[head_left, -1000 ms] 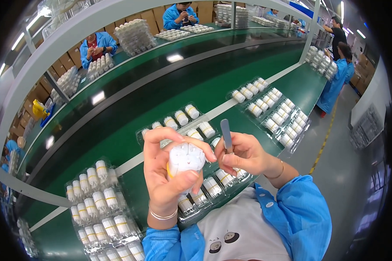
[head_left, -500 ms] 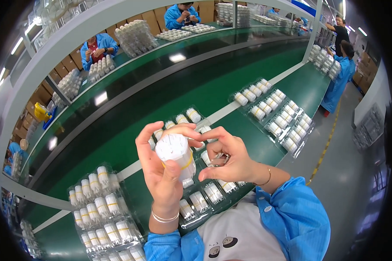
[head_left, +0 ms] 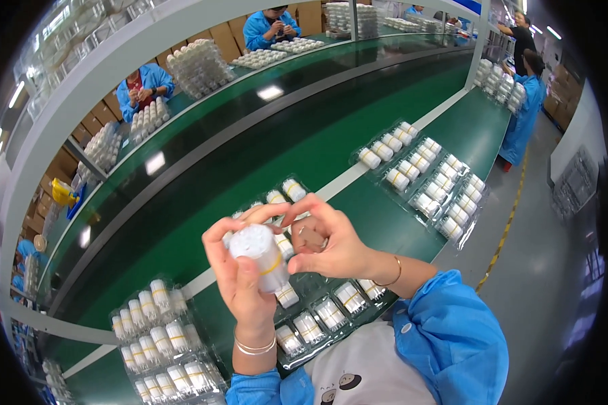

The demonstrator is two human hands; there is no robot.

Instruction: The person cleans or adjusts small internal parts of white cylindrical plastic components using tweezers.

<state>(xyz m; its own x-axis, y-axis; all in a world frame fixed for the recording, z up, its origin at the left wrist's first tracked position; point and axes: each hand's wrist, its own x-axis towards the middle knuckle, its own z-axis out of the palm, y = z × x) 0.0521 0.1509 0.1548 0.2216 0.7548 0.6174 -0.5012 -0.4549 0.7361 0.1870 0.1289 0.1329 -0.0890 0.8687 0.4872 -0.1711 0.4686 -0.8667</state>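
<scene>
My left hand (head_left: 243,270) holds up a white cylinder (head_left: 271,264) with a yellow band around its middle. The cylinder is tilted, its flat white end toward me, with fine marks on that end. Beside it is my right hand (head_left: 338,243), its index finger reaching to the left fingertips and its thumb near the cylinder's side. The right hand's other fingers curl inward around small shiny bits too small to name. Below the hands lies a clear plastic tray (head_left: 297,361) with several similar banded white cylinders (head_left: 330,312), partly hidden by my hands.
More trays of white cylinders stand on the green work surface at left (head_left: 159,337) and right (head_left: 422,165). A grey frame post (head_left: 477,54) rises at far right. Across the line, people in blue coats work beside stacked trays (head_left: 199,67). Yellow floor tape (head_left: 507,229) runs along the right aisle.
Both hands and the cylinder have shifted slightly left in the picture. The cylinder has turned a little, and more of the tray below shows. The whole view has shifted slightly.
</scene>
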